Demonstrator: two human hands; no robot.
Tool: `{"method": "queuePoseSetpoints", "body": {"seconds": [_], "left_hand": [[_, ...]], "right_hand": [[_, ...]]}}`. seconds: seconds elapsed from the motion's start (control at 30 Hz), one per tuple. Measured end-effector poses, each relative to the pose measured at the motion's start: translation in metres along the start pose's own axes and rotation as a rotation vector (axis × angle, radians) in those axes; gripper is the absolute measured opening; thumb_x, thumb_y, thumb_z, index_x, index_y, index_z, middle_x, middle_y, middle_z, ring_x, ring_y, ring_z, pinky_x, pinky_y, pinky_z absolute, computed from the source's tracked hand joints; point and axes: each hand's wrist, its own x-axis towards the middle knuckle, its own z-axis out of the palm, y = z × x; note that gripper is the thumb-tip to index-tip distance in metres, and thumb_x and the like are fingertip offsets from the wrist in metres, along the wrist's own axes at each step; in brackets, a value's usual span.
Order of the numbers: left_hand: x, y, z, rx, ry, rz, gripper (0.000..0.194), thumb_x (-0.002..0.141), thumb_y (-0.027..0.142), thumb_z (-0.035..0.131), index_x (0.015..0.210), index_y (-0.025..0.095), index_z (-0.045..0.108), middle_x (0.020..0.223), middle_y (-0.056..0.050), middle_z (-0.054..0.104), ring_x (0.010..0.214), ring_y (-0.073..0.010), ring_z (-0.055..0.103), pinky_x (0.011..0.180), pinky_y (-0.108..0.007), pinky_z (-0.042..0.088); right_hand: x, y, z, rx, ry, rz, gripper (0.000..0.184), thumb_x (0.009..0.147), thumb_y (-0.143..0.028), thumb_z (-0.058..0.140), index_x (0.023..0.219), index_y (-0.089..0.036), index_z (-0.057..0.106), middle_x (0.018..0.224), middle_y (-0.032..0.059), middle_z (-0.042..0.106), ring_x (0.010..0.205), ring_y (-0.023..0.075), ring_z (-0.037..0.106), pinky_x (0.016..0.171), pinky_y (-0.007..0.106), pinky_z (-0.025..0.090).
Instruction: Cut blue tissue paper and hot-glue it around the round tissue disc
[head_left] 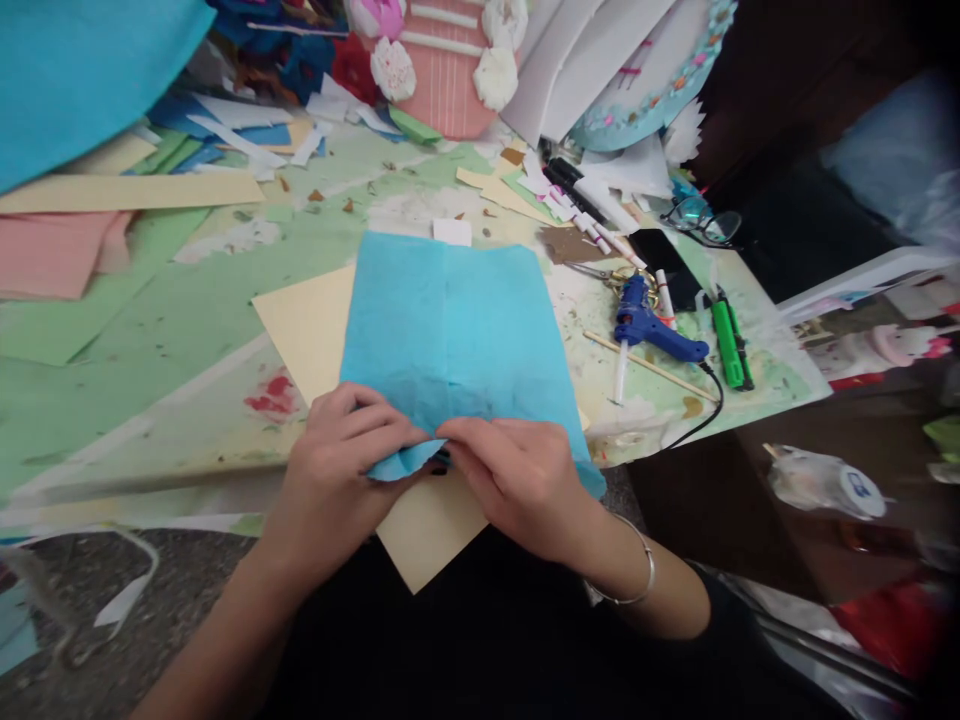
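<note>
A sheet of blue crepe-like paper (487, 320) lies near the table's front edge, with a crease running down its middle. Beneath it is a cream sheet (311, 325), one corner of which juts past the table edge. My left hand (345, 460) pinches the near edge of the blue paper, which is curled up there. My right hand (517, 470) has its thumb and fingers closed on the same edge, close beside the left fingertips. Something dark shows just under the curl, too small to make out. A small white piece (452, 232) pokes out behind the blue paper.
To the right lie a blue glue gun (641, 325) with a cord, a wooden stick (652, 368), a green cutter (731, 340), a black phone (667, 268) and glasses (701, 220). Paper scraps (247, 130) and decorated cardboard pieces (450, 70) crowd the back. Pink paper (52, 250) lies left.
</note>
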Motion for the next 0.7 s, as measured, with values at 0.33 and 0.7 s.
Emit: {"method": "queuePoseSetpoints", "body": {"seconds": [0.33,0.7], "left_hand": [[-0.019,-0.029,0.008,-0.075,0.082,0.235,0.02,0.089,0.024,0.053,0.096,0.032,0.07,0.086,-0.003,0.067,0.083,-0.0254,0.057,0.087,-0.051,0.046],[-0.037,0.001,-0.008,0.104,0.138,0.133,0.024,0.086,0.014,0.053,0.101,0.027,0.067,0.096,-0.005,0.074,0.094,-0.0263,0.063,0.085,-0.052,0.049]], "right_hand": [[-0.024,0.132,-0.107,-0.574,0.468,0.384,0.041,0.075,-0.012,0.058,0.115,-0.016,0.061,0.117,0.0165,0.065,0.109,0.0324,0.059,0.094,0.055,0.045],[-0.026,0.223,-0.108,-0.384,0.464,0.154,0.034,0.058,-0.011,0.078,0.087,-0.026,0.068,0.078,0.0079,0.062,0.092,0.0285,0.059,0.074,0.038,0.043]]}}
